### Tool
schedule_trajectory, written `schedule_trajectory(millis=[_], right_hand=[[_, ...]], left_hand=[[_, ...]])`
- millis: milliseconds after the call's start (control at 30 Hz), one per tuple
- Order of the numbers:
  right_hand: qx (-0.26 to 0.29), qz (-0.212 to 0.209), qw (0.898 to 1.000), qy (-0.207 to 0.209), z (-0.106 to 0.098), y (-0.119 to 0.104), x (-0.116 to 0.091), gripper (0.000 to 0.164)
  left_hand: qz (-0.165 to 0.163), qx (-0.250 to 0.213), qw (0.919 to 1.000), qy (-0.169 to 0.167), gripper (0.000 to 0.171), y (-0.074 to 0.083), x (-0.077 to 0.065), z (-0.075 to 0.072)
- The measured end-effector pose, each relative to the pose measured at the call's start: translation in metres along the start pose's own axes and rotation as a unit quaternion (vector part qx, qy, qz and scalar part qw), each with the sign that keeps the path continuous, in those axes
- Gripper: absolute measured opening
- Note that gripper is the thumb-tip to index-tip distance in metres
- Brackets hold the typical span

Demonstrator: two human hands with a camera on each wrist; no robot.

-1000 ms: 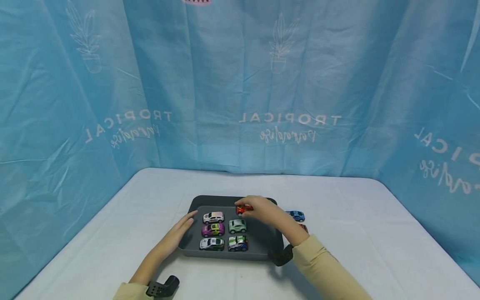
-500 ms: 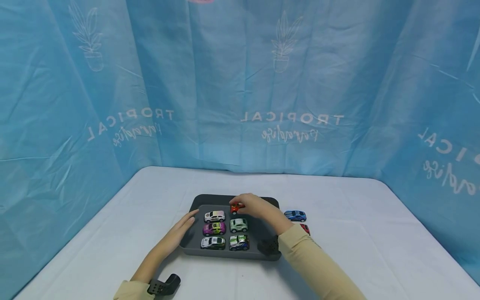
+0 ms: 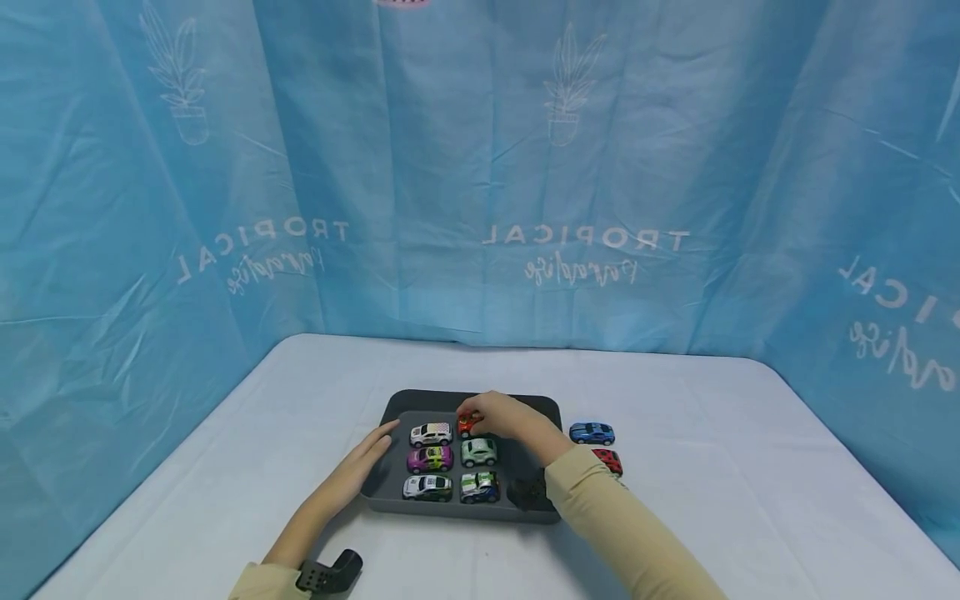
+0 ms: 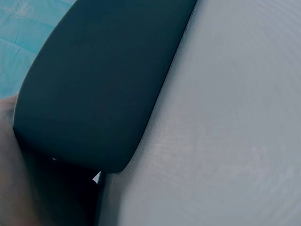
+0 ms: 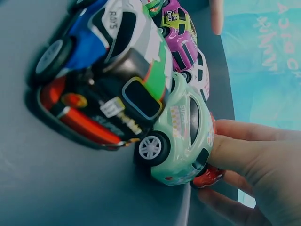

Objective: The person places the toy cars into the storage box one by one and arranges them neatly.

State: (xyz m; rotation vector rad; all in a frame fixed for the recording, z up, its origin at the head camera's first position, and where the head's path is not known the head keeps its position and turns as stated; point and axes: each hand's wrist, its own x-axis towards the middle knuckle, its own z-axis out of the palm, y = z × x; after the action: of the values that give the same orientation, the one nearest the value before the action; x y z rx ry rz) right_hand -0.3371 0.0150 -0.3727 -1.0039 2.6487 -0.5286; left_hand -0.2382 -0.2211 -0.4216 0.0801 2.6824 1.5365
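My right hand (image 3: 512,419) pinches a red toy car (image 3: 466,423) at the back of the grey tray (image 3: 459,509), behind a mint-green toy car (image 3: 478,452). In the right wrist view, that green car hides most of the red one. A green, white and blue toy car (image 3: 480,487) sits in front of the green one. To their left stand a white-and-pink toy car (image 3: 431,434), a purple toy car (image 3: 430,459) and a white toy car (image 3: 427,488). My left hand (image 3: 356,469) rests at the tray's left rim, fingers extended.
Right of the tray, a blue toy car (image 3: 592,432) and a red-and-black toy car (image 3: 607,460) stand on the white tablecloth (image 3: 712,467), the latter partly behind the right sleeve (image 3: 622,525). A blue curtain (image 3: 450,167) hangs around the table's back and sides.
My right hand has carried the red car left and lowered it beside the white-and-pink car, behind the green one. The left hand has stayed at the rim.
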Motion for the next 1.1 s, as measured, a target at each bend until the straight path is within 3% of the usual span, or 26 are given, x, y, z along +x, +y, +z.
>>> schedule_trajectory(millis=[367, 767, 1100], right_hand=[[-0.02, -0.013, 1.0, 0.005, 0.005, 0.005, 0.003, 0.036], [-0.02, 0.011, 1.0, 0.007, -0.005, -0.005, -0.01, 0.042], [-0.034, -0.029, 0.997, 0.065, -0.012, -0.006, -0.029, 0.034]], left_hand=[[-0.003, 0.0, 1.0, 0.006, 0.052, 0.001, 0.0, 0.0], [-0.008, 0.002, 0.9999, 0.01, 0.052, 0.003, -0.002, 0.001], [-0.003, 0.001, 1.0, 0.007, 0.052, 0.0, -0.001, 0.002]])
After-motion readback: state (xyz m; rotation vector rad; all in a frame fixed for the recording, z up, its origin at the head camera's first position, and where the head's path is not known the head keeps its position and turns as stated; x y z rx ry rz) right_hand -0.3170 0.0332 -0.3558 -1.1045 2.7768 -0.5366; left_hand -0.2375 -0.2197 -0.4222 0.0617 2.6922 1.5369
